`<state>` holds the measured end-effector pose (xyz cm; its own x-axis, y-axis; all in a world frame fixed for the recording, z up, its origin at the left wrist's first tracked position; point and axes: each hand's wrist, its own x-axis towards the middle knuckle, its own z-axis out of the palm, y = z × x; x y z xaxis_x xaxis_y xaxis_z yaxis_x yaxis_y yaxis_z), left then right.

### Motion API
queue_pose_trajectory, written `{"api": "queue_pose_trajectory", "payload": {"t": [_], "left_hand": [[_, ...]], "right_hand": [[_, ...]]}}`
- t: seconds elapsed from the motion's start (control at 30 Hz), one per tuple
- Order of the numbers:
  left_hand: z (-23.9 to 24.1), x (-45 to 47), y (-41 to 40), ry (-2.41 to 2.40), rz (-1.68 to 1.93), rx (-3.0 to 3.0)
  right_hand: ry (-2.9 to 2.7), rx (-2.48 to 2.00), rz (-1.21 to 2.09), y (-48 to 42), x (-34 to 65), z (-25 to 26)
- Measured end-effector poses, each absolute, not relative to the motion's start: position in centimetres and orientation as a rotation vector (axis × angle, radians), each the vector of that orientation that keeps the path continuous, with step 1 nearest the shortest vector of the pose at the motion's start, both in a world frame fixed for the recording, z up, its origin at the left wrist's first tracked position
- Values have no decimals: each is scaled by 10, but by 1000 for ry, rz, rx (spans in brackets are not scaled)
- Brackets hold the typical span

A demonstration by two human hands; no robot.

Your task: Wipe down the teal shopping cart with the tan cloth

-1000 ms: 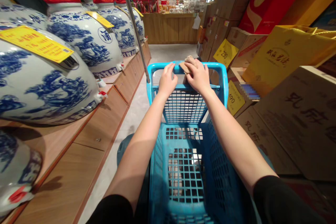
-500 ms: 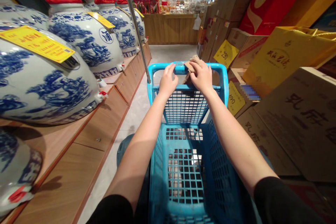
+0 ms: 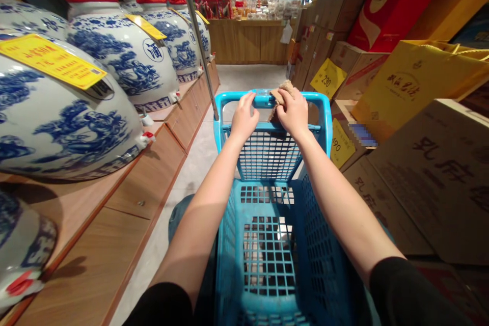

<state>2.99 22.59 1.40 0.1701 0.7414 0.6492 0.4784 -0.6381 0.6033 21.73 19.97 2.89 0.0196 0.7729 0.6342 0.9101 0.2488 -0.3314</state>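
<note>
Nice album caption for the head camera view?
Left hand on the handle of a blue basket, right hand holding a brown cloth there, beside blue-and-white jars.

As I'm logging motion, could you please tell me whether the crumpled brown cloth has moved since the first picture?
Yes: the crumpled brown cloth has shifted slightly right along the blue plastic handle, judged against that handle's left corner.

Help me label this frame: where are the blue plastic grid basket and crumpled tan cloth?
Blue plastic grid basket (image 3: 263,210): head view, solid floor band.
Crumpled tan cloth (image 3: 275,97): head view, uncovered part.
</note>
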Motion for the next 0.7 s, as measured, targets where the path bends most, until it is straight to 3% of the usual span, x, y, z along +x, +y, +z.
{"api": "queue_pose_trajectory", "payload": {"t": [0.7], "left_hand": [[11, 28, 229, 1176, 1475, 2222]], "right_hand": [[-1896, -1483, -210, 194, 211, 33]]}}
